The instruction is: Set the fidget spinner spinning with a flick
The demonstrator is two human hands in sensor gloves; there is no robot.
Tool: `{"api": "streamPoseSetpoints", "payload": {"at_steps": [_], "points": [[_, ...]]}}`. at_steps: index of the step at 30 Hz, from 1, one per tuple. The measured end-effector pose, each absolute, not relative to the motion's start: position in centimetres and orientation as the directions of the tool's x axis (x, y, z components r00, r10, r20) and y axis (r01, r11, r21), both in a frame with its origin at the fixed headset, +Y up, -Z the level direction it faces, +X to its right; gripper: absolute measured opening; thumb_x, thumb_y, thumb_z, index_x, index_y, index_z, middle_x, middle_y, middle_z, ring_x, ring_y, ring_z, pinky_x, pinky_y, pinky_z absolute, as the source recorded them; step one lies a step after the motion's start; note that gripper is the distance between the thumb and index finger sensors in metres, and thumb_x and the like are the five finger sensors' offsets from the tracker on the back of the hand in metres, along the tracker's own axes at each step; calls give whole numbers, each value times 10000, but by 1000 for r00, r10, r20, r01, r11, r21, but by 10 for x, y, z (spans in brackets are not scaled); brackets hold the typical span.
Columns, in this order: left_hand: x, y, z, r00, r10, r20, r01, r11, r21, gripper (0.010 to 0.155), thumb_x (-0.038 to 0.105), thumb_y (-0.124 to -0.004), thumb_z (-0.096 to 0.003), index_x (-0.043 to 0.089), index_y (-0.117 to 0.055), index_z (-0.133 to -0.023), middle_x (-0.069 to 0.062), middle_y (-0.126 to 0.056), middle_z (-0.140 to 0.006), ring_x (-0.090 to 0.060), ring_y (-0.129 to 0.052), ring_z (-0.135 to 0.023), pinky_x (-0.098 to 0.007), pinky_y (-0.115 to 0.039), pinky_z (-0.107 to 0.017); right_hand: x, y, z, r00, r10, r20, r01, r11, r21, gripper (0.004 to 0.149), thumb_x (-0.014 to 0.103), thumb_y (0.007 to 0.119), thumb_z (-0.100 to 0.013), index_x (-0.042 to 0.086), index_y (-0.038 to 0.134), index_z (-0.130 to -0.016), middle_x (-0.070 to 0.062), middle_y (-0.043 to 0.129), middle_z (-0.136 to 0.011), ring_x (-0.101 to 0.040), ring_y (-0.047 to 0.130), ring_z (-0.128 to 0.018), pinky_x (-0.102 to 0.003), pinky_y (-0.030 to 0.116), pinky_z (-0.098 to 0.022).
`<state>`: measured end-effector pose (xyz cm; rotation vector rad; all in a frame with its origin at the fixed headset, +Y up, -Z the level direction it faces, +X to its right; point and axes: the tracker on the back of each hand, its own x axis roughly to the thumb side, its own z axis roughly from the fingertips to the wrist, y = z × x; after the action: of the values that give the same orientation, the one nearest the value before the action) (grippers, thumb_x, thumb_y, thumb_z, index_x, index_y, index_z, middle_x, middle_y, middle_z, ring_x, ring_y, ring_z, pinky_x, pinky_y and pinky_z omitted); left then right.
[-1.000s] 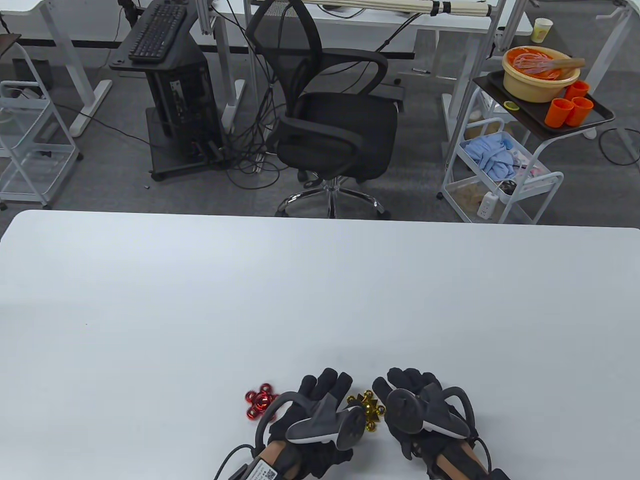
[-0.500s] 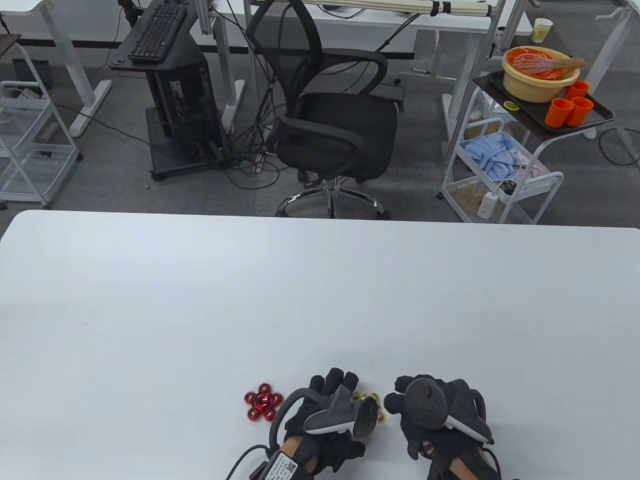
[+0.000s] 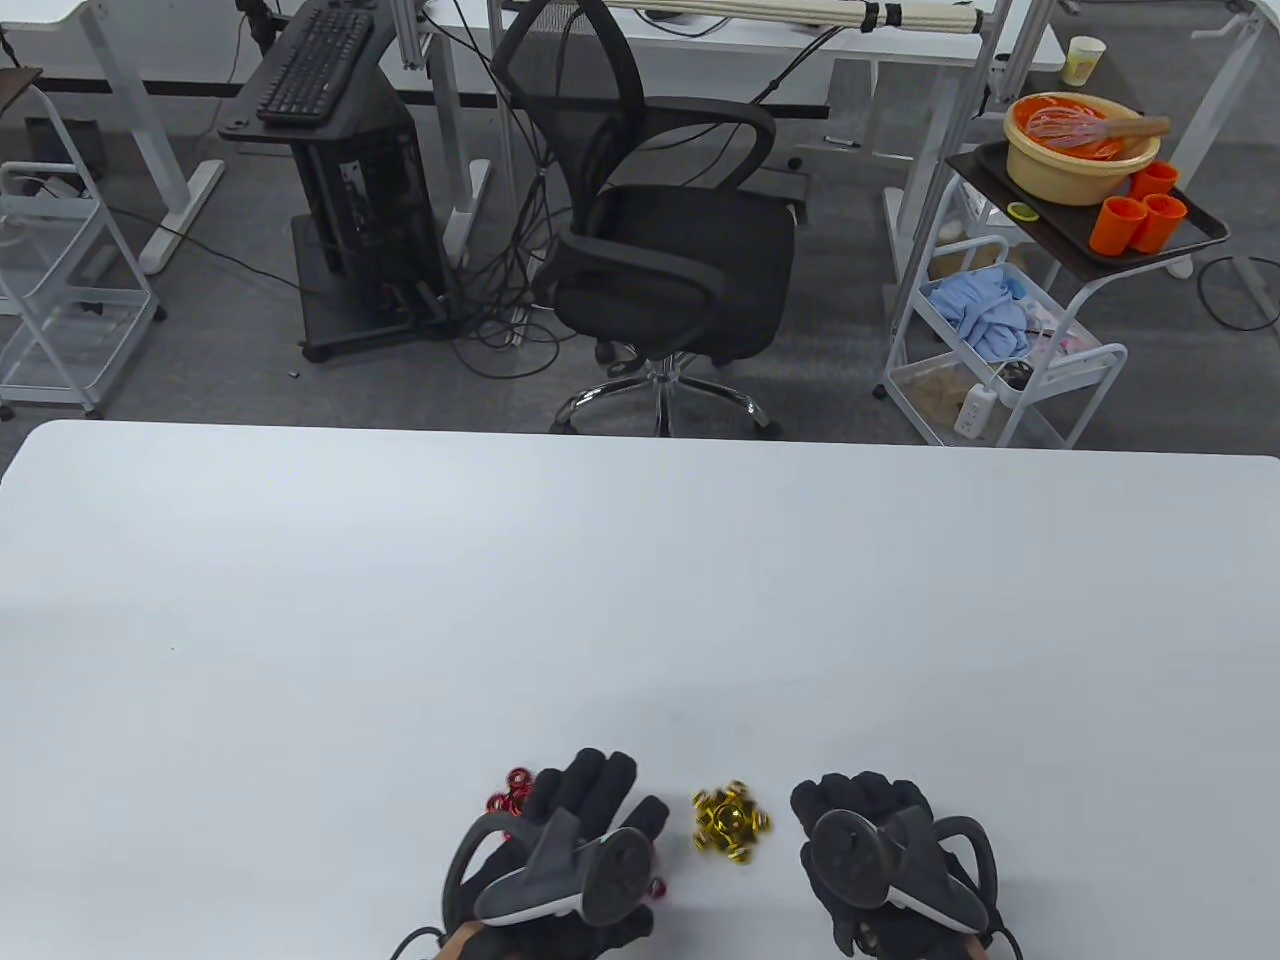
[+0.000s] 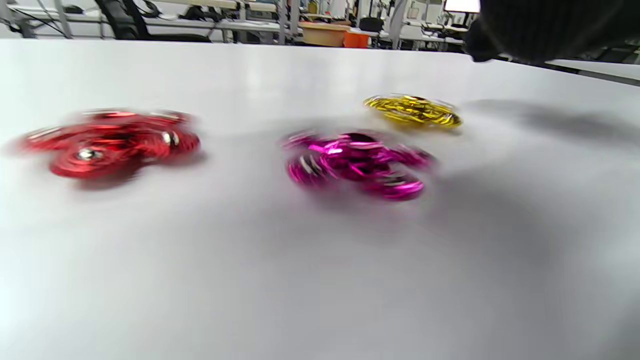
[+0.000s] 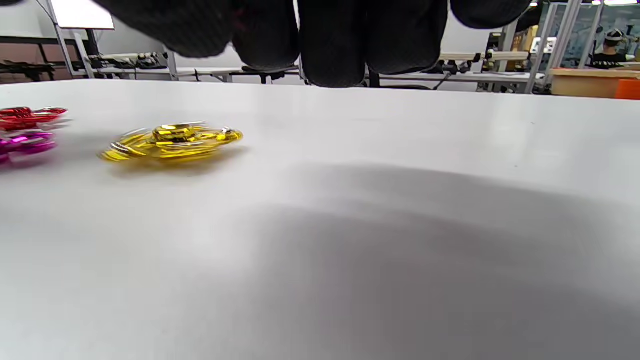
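The left hand [image 3: 575, 835] is held over the table [image 3: 640, 600] with fingers spread, nothing grasped; whether it touches the table cannot be told. The right hand [image 3: 880, 850], fingers loosely curled, is also empty. Between them the gold spinner [image 3: 732, 822] lies flat, blurred, its arm direction unreadable. Left of the gold spinner lie a magenta spinner [image 4: 357, 165] and a red spinner [image 4: 107, 145], both flat and blurred

A broad white rectangular table [image 3: 640, 560] with a smooth matte top carries three shiny metallic fidget spinners near its front edge — a red one [image 4: 107, 145], a magenta one [image 4: 357, 162] just beside it, and a gold one [image 5: 172, 140] farther right. All three lie flat on the surface, apart from one another — their arms blurred.
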<state>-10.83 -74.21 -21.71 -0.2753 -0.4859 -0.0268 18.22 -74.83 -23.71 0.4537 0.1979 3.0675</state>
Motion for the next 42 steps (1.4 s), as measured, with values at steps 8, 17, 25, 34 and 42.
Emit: {"api": "streamPoseSetpoints", "payload": {"at_steps": [8,17,25,34,42], "points": [[-195,-757,-218,959,62,275,25,953,-303,794,647,-662,-390,298,-316,-1012,-124,-92,-1124,-411,-157,-1043,-621,-266,-744,170,-745,-233,-955,57,291,-27,-994,105,555,440,670,-506,176,566,-983,-194,609,-1039,-526,576,-914,-693,446,-695],[-213,-753,-222,978,128,164,-70,944,-321,811,637,-662,-395,285,-277,-1015,-125,-62,-1118,-412,-131,-1041,-621,-248,-746,156,-748,-224,-941,55,335,-11,-991,132,559,451,663,-504,179,564,-983,-187,608,-1040,-519,580,-916,-690,446,-697],[-210,-754,-224,980,121,158,-63,943,-328,811,636,-661,-396,286,-273,-1016,-125,-47,-1114,-412,-121,-1039,-621,-242,-747,153,-751,-223,-927,44,373,19,-986,165,562,453,660,-506,178,559,-986,-191,607,-1040,-520,580,-915,-691,446,-697],[-209,-754,-224,981,120,151,-63,939,-337,809,635,-659,-396,283,-277,-1016,-127,-52,-1114,-413,-127,-1039,-621,-248,-746,144,-750,-216,-906,21,422,53,-985,162,565,456,657,-506,178,556,-987,-191,607,-1041,-521,583,-913,-691,445,-697],[-208,-753,-223,983,118,144,-62,937,-345,807,634,-659,-396,283,-279,-1015,-127,-54,-1114,-412,-130,-1039,-620,-253,-746,141,-748,-211,-894,4,447,70,-986,150,569,460,656,-506,177,554,-989,-192,602,-1044,-523,577,-916,-692,442,-698]]}}
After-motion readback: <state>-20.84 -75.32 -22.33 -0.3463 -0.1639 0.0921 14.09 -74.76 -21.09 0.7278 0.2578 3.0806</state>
